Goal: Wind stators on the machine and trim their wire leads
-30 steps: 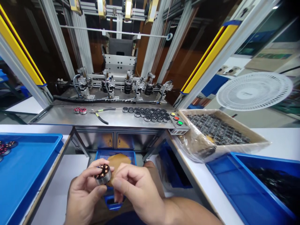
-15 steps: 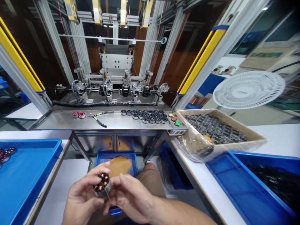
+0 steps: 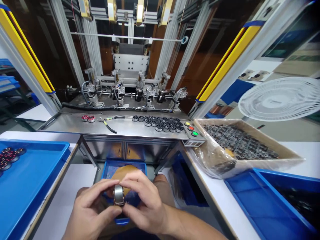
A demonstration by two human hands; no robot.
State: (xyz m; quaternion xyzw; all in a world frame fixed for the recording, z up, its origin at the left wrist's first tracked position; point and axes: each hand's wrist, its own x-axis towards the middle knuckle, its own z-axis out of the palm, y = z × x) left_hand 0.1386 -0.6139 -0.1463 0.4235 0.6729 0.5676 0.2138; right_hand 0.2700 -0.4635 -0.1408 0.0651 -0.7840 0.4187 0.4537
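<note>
Between my two hands, above my lap, is a motor stator [image 3: 118,194] with a silver metal ring and copper windings along its edges. It stands on its side, so the ring's outer wall faces me. My left hand [image 3: 93,206] grips it from the left, thumb below and fingers above. From the right, my right hand [image 3: 145,203] pinches it with fingertips on top and thumb underneath. Beyond them on the metal bench lie cutting pliers [image 3: 109,124] with black and yellow-green handles, two red stators [image 3: 88,118] and a cluster of black stators [image 3: 161,123].
A winding machine [image 3: 132,90] stands behind the bench, with coloured push buttons [image 3: 191,128] at the right. At left, a blue tray [image 3: 37,180] holds wound stators. On the right are a plastic-lined box [image 3: 282,163] of parts, a blue bin [image 3: 250,200] and a white fan [image 3: 277,100].
The stator has been turned from its wound face showing to its side wall showing. My right hand has come up and now grips it too. The view has shifted slightly.
</note>
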